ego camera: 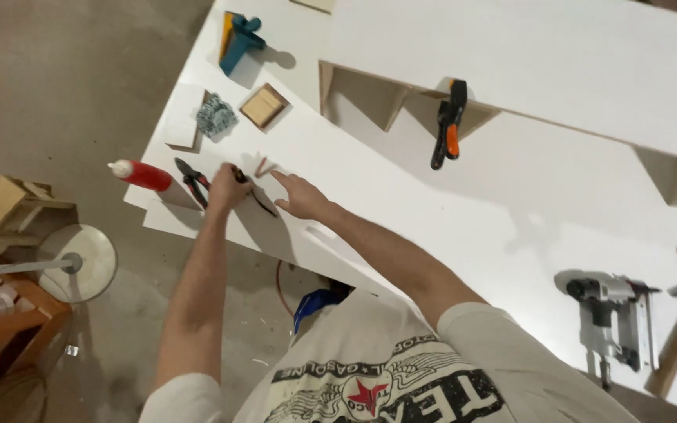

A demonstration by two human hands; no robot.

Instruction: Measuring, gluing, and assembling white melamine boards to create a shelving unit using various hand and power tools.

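Pliers [190, 182] with red handles lie on the white tabletop [401, 188] beside a red tube [141, 174], just left of my left hand [227, 188], its grip closed on a dark tool [258, 197]; my right hand [301, 197] rests flat, fingers apart

One head-worn camera looks steeply down from above the person's own chest and shoulders, tilted so the white surface [464, 196] runs slantwise across the frame. It sits near enough that both arms fill the middle, reaching away toward the far-left edge, with the floor [56, 86] showing at left.
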